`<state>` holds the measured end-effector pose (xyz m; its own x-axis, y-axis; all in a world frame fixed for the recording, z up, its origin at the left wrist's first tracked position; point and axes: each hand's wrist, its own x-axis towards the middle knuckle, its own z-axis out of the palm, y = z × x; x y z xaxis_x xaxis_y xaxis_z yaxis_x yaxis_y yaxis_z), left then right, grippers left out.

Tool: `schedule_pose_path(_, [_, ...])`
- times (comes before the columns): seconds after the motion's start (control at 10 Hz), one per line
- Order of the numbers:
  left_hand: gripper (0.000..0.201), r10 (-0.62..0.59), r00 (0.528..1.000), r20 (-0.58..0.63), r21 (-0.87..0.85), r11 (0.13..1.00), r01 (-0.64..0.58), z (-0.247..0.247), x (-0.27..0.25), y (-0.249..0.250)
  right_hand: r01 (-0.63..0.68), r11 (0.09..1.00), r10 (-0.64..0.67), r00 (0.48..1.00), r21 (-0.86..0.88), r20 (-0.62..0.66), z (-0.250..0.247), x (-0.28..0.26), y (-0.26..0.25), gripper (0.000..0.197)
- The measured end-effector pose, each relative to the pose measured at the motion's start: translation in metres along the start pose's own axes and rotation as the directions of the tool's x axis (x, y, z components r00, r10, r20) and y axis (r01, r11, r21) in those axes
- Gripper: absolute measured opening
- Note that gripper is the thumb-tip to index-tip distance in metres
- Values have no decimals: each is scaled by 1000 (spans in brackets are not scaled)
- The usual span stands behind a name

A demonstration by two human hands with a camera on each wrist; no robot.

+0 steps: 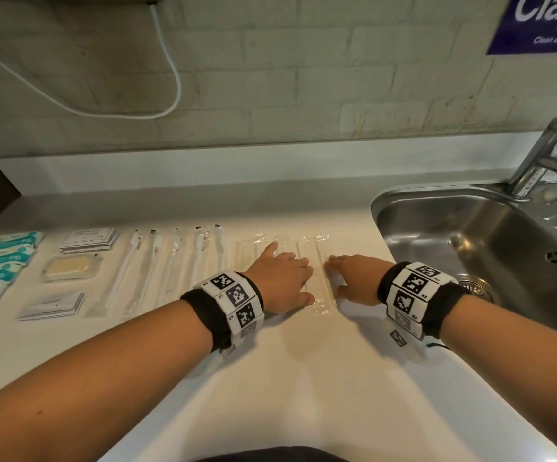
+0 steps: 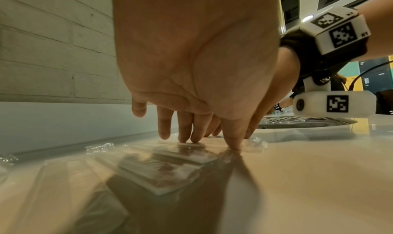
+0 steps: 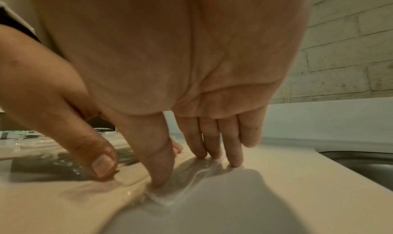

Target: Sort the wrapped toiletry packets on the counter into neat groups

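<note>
A steel sink [image 1: 430,208] and tap [image 1: 544,155] sit below a blue sign [image 1: 544,25].

Dim, warm indoor light, with strong wide-angle bending in all three views.

From my head camera the counter [image 1: 304,378] is softly lit and a little yellow, and the wall lines and the sink [image 1: 470,235] curve near the edges. Glare shines on the clear wrappers [image 1: 317,261] and on the steel. Under my left hand [image 2: 191,61] a dark shadow falls toward the lens. My right hand [image 3: 170,52] fills its view, soft and out of focus; a grey shadow spreads below its fingers [image 3: 231,147].
</note>
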<state>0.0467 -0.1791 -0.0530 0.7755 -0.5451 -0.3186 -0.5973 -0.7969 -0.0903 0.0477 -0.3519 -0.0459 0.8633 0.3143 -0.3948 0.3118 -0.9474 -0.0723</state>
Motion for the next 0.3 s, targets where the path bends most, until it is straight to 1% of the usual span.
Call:
schedule_pose_path(0.1, [62,6,1000,-7,3,1000,-6,1,1,0,0,1000,0,1000,12,0,0,0,0,52])
schedule_pose_path(0.2, [62,9,1000,1,-4,1000,-9,1,2,-2,1,1000,-1,1000,15,15,-1,0,0,48])
schedule_pose_path(0.3, [61,12,1000,-5,-38,999,-12,-2,2,-5,-10,1000,10,1000,22,3,-6,5,1,41])
